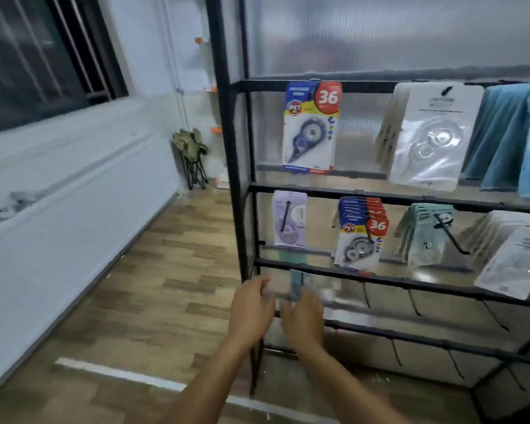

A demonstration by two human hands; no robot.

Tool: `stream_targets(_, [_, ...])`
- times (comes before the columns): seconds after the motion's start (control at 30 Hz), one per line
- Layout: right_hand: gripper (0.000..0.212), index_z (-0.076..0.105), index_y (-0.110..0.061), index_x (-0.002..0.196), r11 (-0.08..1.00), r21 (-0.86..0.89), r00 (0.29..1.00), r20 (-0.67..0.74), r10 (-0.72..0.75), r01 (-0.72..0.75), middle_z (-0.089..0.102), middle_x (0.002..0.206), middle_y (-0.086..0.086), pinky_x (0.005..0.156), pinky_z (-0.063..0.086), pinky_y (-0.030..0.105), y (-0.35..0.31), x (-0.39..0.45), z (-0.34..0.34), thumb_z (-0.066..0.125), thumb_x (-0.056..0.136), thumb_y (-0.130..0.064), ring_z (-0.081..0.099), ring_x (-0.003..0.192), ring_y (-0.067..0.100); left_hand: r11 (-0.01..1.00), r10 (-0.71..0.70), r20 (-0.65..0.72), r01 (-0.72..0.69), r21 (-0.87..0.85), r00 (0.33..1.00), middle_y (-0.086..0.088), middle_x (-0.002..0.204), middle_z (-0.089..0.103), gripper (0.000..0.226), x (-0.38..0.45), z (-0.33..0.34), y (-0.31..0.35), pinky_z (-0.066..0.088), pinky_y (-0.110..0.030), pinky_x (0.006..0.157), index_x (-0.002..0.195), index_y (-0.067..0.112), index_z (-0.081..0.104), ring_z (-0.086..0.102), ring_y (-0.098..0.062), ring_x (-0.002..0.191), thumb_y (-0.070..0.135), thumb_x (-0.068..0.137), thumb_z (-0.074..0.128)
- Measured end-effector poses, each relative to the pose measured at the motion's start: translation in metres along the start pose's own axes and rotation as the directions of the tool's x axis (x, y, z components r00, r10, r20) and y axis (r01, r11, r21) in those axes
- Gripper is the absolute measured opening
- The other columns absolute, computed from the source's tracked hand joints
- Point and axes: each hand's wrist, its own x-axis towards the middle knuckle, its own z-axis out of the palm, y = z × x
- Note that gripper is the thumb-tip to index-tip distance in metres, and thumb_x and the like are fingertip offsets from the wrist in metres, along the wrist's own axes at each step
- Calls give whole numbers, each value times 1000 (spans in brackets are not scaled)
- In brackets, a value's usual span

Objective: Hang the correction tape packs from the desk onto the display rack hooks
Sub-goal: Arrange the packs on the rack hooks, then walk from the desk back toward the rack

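A black rack (318, 191) stands on the wood floor (153, 286); packs (311, 127) hang from its top 2 bars.

A folded camp chair (192, 157) is leaning in the far corner on the wood-pattern floor (153, 289), a dark window (40, 53) is sitting above the white wall ledge (62, 142).

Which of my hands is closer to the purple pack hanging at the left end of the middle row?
Left. Your left hand is almost straight below the purple pack; your right hand is lower and further right, by a blurred pack.
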Motion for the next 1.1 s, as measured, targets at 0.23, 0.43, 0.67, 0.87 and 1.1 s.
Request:
stream_targets(0.23, [39,49,-8,130,918,29,869,313,-383,395,55,129,10,99,38,32,-116,-147,119,50,95,-26,49,120,24,975,-136,-210,169,145,968,-1,126,62,38,-120,-160,-129,37,-22,91,131,18,55,55,-18,115,16,94,47])
stream_targets(0.43, [31,59,-7,118,770,150,633,484,-604,620,61,118,11,91,41,31,-214,-301,208,52,90,-20,56,109,27,910,-233,-443,355,215,866,-10,107,69,24,-251,-292,-218,47,-33,88,107,8,67,62,-27,101,10,92,49])
stream_targets(0.67, [32,60,-5,118,544,332,286,582,-761,770,61,120,14,96,36,34,-283,-454,290,55,88,-15,54,114,29,698,-461,-632,695,175,622,-8,128,60,38,-392,-387,-303,43,-33,95,132,18,54,55,-28,116,33,100,40])
stream_targets(0.87, [35,54,-7,126,489,472,64,668,-741,734,54,132,9,100,32,27,-331,-574,368,52,92,-18,46,125,25,509,-601,-705,861,26,376,-7,132,56,41,-494,-456,-381,43,-35,95,135,20,48,50,-28,120,38,99,41])
stream_targets(1.1, [42,48,-11,134,461,526,-102,730,-676,715,50,138,8,104,31,31,-414,-690,485,50,95,-25,41,128,26,298,-712,-684,950,-90,158,-7,144,46,49,-567,-562,-482,40,-40,101,144,19,38,42,-29,129,40,100,41])
